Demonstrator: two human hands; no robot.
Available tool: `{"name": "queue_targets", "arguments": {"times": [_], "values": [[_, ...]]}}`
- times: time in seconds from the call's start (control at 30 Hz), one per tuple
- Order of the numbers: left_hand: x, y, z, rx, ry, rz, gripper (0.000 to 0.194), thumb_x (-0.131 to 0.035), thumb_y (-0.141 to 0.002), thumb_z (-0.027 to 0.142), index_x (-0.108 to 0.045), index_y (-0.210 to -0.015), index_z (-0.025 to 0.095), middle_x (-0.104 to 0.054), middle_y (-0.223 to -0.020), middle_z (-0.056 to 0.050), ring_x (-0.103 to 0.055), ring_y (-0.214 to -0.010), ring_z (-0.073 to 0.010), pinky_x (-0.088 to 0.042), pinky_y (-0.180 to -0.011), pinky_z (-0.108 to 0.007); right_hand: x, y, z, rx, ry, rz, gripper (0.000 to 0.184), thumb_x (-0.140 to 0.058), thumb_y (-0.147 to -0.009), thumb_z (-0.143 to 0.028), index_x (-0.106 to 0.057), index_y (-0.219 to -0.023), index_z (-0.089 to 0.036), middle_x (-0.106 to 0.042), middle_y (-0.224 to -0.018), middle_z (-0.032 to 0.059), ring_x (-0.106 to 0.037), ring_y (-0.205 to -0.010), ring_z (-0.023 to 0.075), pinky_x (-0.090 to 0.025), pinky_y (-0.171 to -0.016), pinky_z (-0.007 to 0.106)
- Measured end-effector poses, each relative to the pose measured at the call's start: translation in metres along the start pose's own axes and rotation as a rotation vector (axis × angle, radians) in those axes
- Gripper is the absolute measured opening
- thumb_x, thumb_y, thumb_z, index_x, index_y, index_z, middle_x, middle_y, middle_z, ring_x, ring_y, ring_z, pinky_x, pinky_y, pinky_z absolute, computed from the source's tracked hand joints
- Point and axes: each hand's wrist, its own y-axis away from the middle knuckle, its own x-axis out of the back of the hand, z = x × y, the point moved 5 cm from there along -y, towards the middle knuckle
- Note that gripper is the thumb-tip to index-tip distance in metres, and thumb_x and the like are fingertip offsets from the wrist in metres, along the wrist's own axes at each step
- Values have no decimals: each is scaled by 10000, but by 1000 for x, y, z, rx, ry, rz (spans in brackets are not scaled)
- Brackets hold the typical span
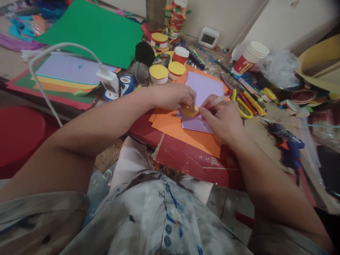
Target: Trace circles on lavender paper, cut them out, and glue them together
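Note:
My left hand (pixel 176 96) has its fingers bent down onto a small yellow paper piece (pixel 189 112), pinching or pressing it; its fingertips partly cover the piece. In my right hand (pixel 225 117) is a pen (pixel 219 100) with a clear barrel and a red end, tilted up to the right. The pen's tip meets the right edge of the yellow piece. Beneath both hands lies a purple sheet (pixel 205 85), on top of orange sheets (pixel 175 127).
Yellow-topped paper rounds (pixel 158 72) stand behind my left hand. Yellow-handled scissors (pixel 245 109) lie right of my right hand, with a blue glue gun (pixel 290 152) farther right. A white cable (pixel 42 58) arches over colored sheets (pixel 66 71) at left.

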Motion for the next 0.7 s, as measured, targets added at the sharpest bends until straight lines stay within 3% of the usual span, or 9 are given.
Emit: {"name": "queue_targets", "arguments": {"times": [0.3,0.53,0.7], "values": [[2,-2,3,4,10,-20,576,-571,-844,-3,-897,-1217,292,-842,-1239,-53,-762,-1134,-206,-531,-924,-289,-6,1,-6,4,-42,-29,341,-614,-1053,-438,-627,-752,-279,-757,-790,63,-701,-694,245,-520,-692,413],[1,-2,-1,7,27,4,468,-652,-858,78,-903,-1165,326,-852,-1175,-28,-770,-1110,-203,-549,-945,-286,-9,0,-8,-1,-54,-27,347,-601,-1053,-477,-634,-769,-281,-767,-793,65,-696,-702,244,-530,-684,401],[-1,-3,-3,7,40,-4,464,-620,-857,70,-904,-1133,313,-851,-1166,-31,-760,-1098,-203,-539,-953,-304,-9,-1,-10,-1,-61,-21,377,-592,-1048,-513,-628,-754,-279,-772,-781,72,-685,-681,238,-520,-662,393]]}}
